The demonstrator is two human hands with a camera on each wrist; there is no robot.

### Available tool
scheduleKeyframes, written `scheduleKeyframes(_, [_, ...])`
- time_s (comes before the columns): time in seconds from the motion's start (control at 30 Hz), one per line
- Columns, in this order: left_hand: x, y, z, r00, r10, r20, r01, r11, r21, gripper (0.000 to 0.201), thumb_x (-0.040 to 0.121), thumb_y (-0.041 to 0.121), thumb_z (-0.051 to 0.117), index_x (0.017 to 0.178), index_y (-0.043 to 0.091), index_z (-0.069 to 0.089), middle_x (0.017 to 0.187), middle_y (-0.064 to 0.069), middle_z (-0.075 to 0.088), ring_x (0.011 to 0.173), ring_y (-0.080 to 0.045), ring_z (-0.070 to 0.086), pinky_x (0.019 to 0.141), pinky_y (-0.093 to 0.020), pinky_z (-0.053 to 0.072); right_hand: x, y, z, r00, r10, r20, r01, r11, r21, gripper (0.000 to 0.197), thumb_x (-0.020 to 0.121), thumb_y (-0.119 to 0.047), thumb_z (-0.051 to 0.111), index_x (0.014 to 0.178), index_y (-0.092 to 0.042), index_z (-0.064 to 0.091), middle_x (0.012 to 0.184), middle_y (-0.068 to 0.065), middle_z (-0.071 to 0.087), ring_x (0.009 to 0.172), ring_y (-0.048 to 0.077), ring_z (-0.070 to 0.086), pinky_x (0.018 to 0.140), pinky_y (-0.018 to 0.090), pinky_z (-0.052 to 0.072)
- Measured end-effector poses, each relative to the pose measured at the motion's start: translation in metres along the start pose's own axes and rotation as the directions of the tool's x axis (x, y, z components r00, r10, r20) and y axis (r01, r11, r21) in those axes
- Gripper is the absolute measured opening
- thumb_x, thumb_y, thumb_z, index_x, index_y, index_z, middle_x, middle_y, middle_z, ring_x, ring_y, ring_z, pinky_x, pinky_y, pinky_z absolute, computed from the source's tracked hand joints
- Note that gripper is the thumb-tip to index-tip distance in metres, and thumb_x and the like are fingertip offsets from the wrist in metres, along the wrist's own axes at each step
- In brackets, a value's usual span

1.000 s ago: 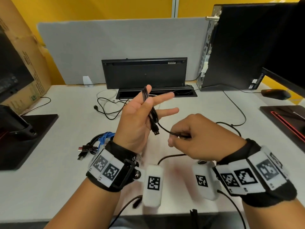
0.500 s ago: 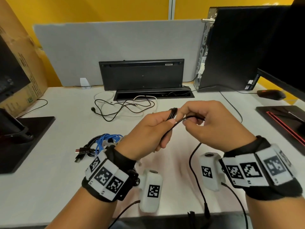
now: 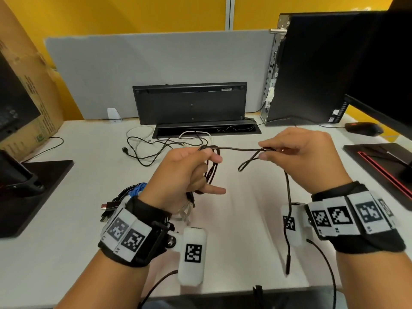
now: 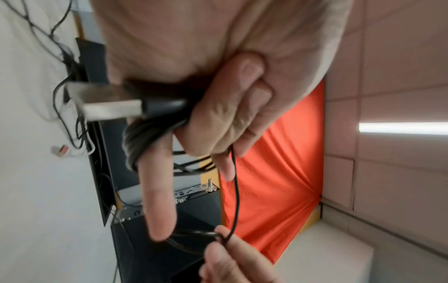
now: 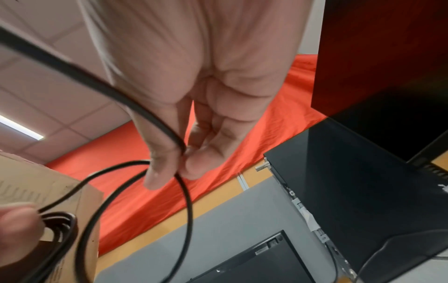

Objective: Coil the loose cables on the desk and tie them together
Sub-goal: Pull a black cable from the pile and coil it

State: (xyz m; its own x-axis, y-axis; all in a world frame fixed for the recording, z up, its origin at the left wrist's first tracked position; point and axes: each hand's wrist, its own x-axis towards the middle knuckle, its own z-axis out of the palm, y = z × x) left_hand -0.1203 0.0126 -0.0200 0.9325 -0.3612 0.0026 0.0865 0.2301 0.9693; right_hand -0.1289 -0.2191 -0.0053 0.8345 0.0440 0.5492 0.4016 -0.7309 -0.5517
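My left hand (image 3: 189, 172) holds a coil of thin black cable (image 3: 210, 172) above the desk, loops wound round the fingers, little finger sticking out. In the left wrist view the coil (image 4: 143, 137) and its USB plug (image 4: 114, 109) sit in the curled fingers. A strand runs right to my right hand (image 3: 296, 152), which pinches the cable (image 5: 181, 153) between thumb and fingers, a small loop (image 3: 247, 162) beneath. The free end (image 3: 288, 241) hangs down to the desk's front edge. Loose black and white cables (image 3: 160, 146) lie behind on the desk.
A bundle of black and blue cables (image 3: 129, 192) lies by my left wrist. A black keyboard (image 3: 189, 103) leans on the grey partition, a PC tower (image 3: 312, 68) and mouse (image 3: 363, 128) stand back right, monitor bases (image 3: 33, 192) at both sides, a cardboard box (image 3: 29, 85) left.
The left hand closed round the coil. The right hand brought the strand up to it, then pulled away to the right, stretching the cable between the hands.
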Motion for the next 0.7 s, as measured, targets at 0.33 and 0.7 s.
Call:
scheduleKeyframes(0.33, [0.006, 0.013, -0.030, 0.990, 0.046, -0.134, -0.124, 0.748, -0.652, 0.024, 0.102, 0.022, 0.038, 0.085, 0.016, 0.052, 0.037, 0.007, 0.025, 0.027, -0.007, 0.024, 0.060, -0.022, 0.054, -0.004, 0.054, -0.001, 0.895, 0.399, -0.198, -0.417, 0.907, -0.056, 0.007, 0.078, -0.025, 0.077, 0.085, -0.027, 0.078, 0.076, -0.010, 0.072, 0.068, 0.005, 0.064, 0.073, 0.023, 0.050])
scheduleKeyframes(0.7, [0.008, 0.009, -0.020, 0.964, 0.073, -0.254, -0.217, 0.767, -0.604, 0.023, 0.101, 0.026, 0.040, 0.100, 0.012, 0.058, 0.039, 0.007, 0.025, 0.028, -0.005, 0.022, 0.048, -0.021, 0.047, 0.001, 0.021, -0.007, 0.957, 0.189, -0.220, -0.236, 0.949, -0.210, 0.024, 0.091, -0.040, 0.055, 0.093, -0.026, 0.075, 0.073, -0.014, 0.060, 0.067, 0.005, 0.056, 0.059, 0.019, 0.036])
